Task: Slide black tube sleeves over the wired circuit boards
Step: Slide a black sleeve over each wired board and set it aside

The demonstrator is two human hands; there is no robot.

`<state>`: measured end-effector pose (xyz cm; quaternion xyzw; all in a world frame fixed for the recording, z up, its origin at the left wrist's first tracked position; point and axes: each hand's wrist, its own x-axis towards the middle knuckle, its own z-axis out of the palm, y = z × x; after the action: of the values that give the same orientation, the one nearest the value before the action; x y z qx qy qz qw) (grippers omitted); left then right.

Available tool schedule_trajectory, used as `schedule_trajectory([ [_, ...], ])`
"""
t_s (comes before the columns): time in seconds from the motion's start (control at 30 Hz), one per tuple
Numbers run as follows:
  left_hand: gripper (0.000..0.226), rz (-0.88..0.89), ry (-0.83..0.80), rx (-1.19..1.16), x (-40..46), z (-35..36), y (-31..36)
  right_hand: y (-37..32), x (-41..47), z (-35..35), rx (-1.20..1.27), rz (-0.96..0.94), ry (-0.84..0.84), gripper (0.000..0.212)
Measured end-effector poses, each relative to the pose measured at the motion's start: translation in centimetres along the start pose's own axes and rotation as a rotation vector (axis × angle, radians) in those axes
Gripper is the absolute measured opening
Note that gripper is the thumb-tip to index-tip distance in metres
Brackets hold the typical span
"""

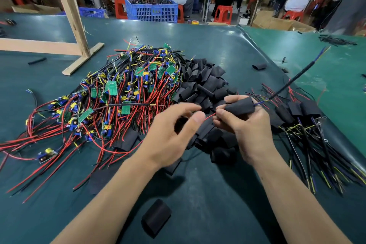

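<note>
Our right hand (243, 125) has its grip curled around a black tube sleeve (240, 108), thumb and fingertips closed on it just above the heap of loose sleeves (204, 85). A black cable (293, 80) runs out of the far end of that held sleeve and rises away to the right, its blue and yellow strands showing where it leaves the tube; the board inside is hidden from us. A thin red wire (210, 116) leaves the near end toward our left hand (172, 128). That hand is blurred; its fingers are bent, thumb beside the wire's end, and we cannot tell whether its grip has closed on it.

Left of the sleeve heap lies the big tangle of wired circuit boards (118, 93), green boards among red, black and yellow leads. Right of the heap sits a row of boards already sleeved (297, 111), cables trailing toward us. One stray sleeve (156, 217) lies nearer us than the heap, on the green table (198, 35). Beyond the heap stands a wooden frame (69, 16).
</note>
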<state>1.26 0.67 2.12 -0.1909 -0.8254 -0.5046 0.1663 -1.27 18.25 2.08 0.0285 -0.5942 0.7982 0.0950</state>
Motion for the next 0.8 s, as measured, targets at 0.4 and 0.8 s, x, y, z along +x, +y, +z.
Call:
schedule_trajectory([
  [0.4, 0.022, 0.212, 0.081, 0.268, 0.3, 0.0, -1.5, 0.3, -0.4, 0.5, 0.191, 0.149, -0.081, 0.032],
  [0.8, 0.017, 0.147, 0.061, 0.016, 0.3, -0.4, -1.4, 0.1, -1.0, 1.0, 0.068, 0.126, -0.171, 0.028],
])
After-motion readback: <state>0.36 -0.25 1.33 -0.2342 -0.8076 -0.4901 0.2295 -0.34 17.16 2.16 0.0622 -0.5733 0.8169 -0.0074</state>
